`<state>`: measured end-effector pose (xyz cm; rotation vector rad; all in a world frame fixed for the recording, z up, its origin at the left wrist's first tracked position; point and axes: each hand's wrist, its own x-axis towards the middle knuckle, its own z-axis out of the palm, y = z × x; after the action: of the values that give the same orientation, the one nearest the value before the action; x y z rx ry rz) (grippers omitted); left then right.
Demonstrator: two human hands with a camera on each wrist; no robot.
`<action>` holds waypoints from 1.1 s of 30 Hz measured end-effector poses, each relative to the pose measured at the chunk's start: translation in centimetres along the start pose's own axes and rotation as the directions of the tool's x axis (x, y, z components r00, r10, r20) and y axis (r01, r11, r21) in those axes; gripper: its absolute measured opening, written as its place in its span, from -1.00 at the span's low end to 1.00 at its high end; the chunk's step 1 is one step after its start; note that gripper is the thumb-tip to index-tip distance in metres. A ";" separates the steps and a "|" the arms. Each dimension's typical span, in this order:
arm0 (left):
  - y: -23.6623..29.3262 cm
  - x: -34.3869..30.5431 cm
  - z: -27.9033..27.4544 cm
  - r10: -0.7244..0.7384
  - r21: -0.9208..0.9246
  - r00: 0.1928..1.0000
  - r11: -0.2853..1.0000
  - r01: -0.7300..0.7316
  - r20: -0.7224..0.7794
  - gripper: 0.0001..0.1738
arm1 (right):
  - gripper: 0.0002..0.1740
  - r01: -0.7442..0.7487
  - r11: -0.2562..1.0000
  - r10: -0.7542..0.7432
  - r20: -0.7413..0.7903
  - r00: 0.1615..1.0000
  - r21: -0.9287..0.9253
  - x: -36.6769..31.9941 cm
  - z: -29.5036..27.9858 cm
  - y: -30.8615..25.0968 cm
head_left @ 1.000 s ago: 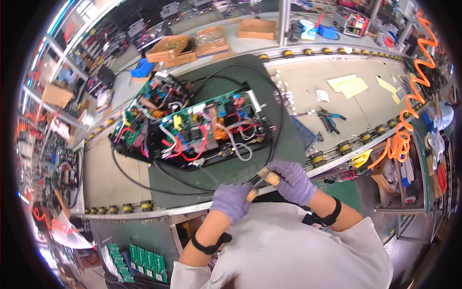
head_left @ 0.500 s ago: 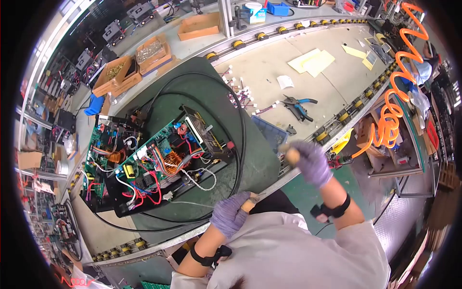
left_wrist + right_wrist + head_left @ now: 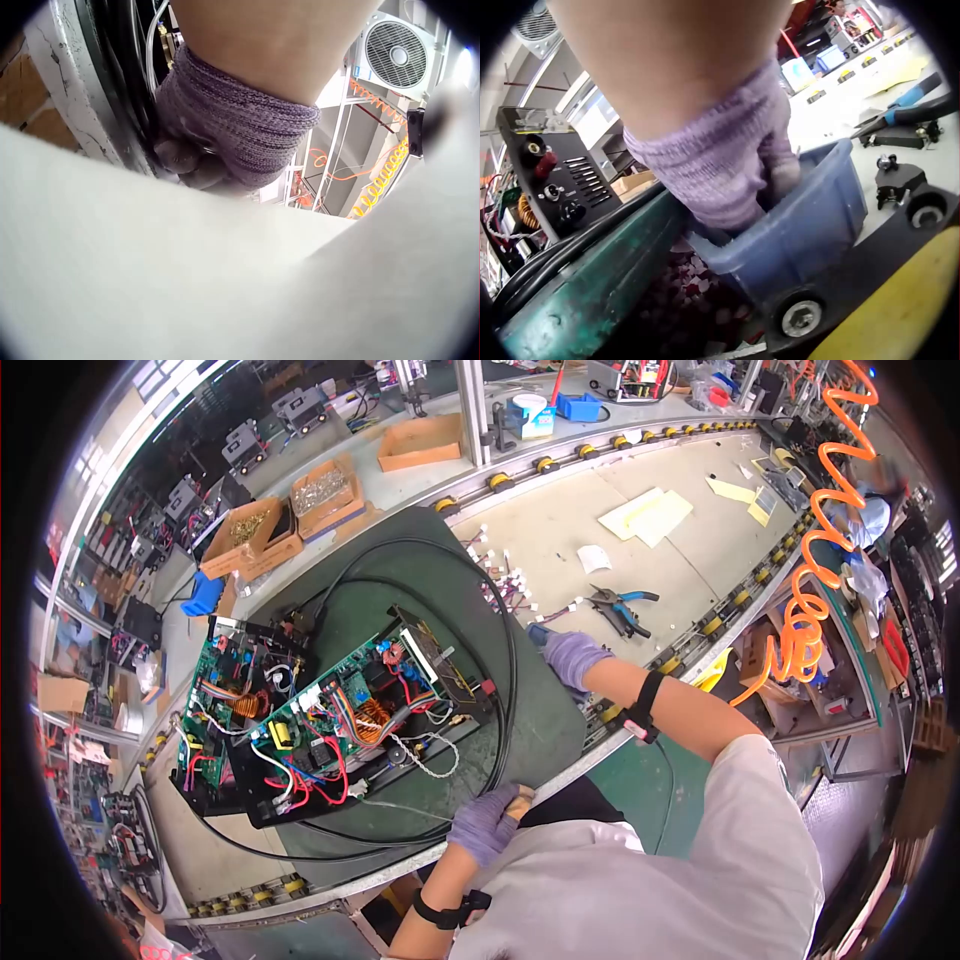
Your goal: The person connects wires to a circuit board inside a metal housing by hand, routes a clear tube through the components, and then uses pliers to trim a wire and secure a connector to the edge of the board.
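Observation:
Purple-gloved, the left hand [image 3: 485, 825] is curled at the table's near edge, pinching a thin grey cable [image 3: 410, 812] that runs to it from the opened electronic unit [image 3: 350, 710]. In the left wrist view the same hand [image 3: 225, 127] has its bare fingertips folded in; what lies between them is mostly hidden. The right hand [image 3: 575, 658] reaches down into a small blue bin [image 3: 802, 232], beside the green mat [image 3: 550, 720]. Its fingertips are hidden inside the bin in the right wrist view, where the glove [image 3: 712, 165] fills the middle.
Black cables [image 3: 512, 690] loop around the unit. Blue-handled pliers [image 3: 622, 610], small wired connectors [image 3: 512, 585] and yellow sheets [image 3: 648, 515] lie beyond the bin. Cardboard boxes [image 3: 420, 442] stand at the back, and an orange coiled hose [image 3: 825, 510] hangs at the right.
The right hand has left the left hand, swung out to the right, then moved forward into the blue bin. The left hand stays near the table edge. The view has shifted.

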<state>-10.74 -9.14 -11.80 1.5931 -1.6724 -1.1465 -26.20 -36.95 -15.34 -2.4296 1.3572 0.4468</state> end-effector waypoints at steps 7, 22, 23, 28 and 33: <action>1.1 0.2 -0.3 -0.075 -0.006 0.996 0.997 0.075 0.046 -0.77 | -0.65 0.157 0.986 -0.157 0.008 0.988 -0.049 1.1 3.3 1.8; 2.7 0.4 -2.7 -0.032 -0.360 0.999 0.932 0.027 -0.010 -0.70 | -0.68 -0.015 0.894 0.051 -0.068 0.996 0.448 -5.1 -0.9 4.0; 2.8 0.5 -2.7 -0.038 -0.372 0.999 0.928 0.024 -0.031 -0.71 | -0.68 -0.015 0.877 0.063 -0.083 0.995 0.481 -5.0 -0.6 3.9; 2.1 -0.1 -2.3 -0.070 -0.444 0.995 0.895 0.030 -0.074 -0.71 | -0.74 -0.015 0.800 0.102 -0.112 0.988 0.600 -4.3 -0.4 4.7; 3.3 0.2 -3.5 -0.148 -0.505 0.989 0.854 0.121 -0.013 -0.66 | -0.72 -0.055 0.390 0.139 0.001 0.990 0.919 -5.5 -2.0 5.3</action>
<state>-9.47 -10.29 -7.31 1.3943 -1.1089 -1.4561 -33.29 -36.24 -11.86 -1.4026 1.2591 -0.3602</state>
